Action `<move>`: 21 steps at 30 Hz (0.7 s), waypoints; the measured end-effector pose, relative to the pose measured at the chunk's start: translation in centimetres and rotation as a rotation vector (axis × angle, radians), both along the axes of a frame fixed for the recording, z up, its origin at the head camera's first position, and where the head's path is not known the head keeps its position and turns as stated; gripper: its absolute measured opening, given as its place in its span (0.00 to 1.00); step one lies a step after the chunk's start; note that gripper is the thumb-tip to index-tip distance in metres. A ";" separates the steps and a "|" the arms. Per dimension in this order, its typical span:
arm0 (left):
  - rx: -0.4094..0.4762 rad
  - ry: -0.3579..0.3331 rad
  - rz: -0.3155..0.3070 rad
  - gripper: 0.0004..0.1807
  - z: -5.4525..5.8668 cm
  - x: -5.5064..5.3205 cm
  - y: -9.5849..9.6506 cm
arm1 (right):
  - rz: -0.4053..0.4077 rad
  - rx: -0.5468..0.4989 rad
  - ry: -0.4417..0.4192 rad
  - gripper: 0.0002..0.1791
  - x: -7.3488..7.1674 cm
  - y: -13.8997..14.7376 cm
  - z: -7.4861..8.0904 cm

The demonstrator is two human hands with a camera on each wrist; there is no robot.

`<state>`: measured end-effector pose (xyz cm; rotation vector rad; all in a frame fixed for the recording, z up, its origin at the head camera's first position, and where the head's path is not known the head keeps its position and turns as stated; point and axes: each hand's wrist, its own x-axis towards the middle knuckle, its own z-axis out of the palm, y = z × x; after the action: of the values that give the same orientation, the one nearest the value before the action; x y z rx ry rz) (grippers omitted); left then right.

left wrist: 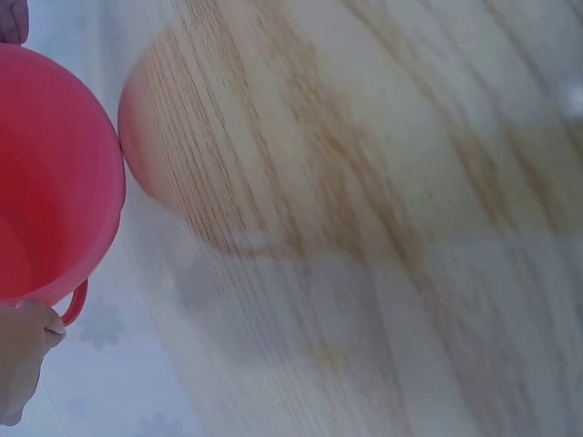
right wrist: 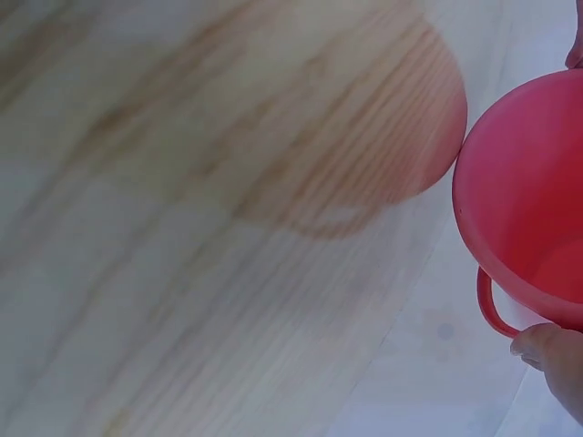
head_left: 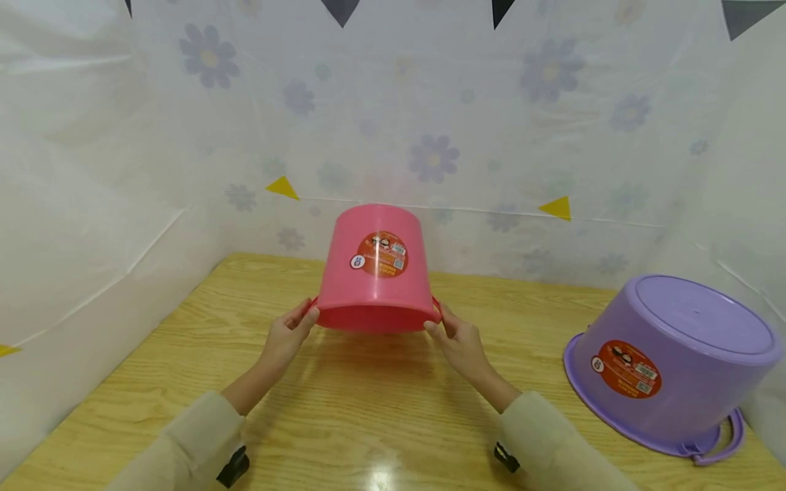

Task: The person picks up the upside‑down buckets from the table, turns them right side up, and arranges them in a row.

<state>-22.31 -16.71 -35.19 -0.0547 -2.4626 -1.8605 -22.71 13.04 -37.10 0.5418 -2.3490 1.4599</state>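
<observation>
A pink bucket [head_left: 377, 266] is held upside down over the wooden table, tilted so that its mouth shows toward me. A red round label is on its side. My left hand [head_left: 287, 339] grips the rim at the left, thumb in front, beside a red handle end. At the opposite side my right hand [head_left: 462, 344] grips the rim in the same way. In the left wrist view the bucket's inside [left wrist: 46, 173] shows bare pink walls, with the red handle [left wrist: 77, 302] by the left hand. The right wrist view has the handle loop [right wrist: 492, 305] next to the right thumb.
A purple bucket [head_left: 688, 382] stands upside down on the wooden table [head_left: 381, 402] at the right, its handle resting at the near right. White flowered sheeting [head_left: 368, 123] hangs behind and at both sides. Yellow and dark pennants are on the sheeting.
</observation>
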 end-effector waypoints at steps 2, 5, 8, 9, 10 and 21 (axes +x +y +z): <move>0.029 0.004 -0.005 0.29 0.1 0.1 0.1 | 0.006 -0.013 -0.020 0.32 0.1 0.0 0.1; 0.053 0.002 -0.015 0.29 0.3 0.2 0.1 | 0.011 -0.031 -0.052 0.32 0.3 0.0 0.1; 0.062 -0.002 -0.019 0.30 0.4 0.3 0.2 | 0.015 -0.054 -0.064 0.32 0.4 0.0 0.1; 0.059 -0.003 -0.018 0.30 0.4 0.3 0.2 | 0.016 -0.061 -0.063 0.32 0.4 -0.1 0.1; 0.057 -0.006 -0.019 0.31 0.4 0.3 0.2 | 0.020 -0.073 -0.066 0.32 0.4 -0.1 0.1; 0.114 0.023 0.043 0.29 0.1 0.2 0.4 | 0.064 -0.115 -0.061 0.35 0.6 -0.6 0.5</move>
<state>-22.08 -16.32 -35.14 -0.0185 -2.3191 -1.9670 -22.09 12.49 -36.59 0.5535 -2.2956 1.6499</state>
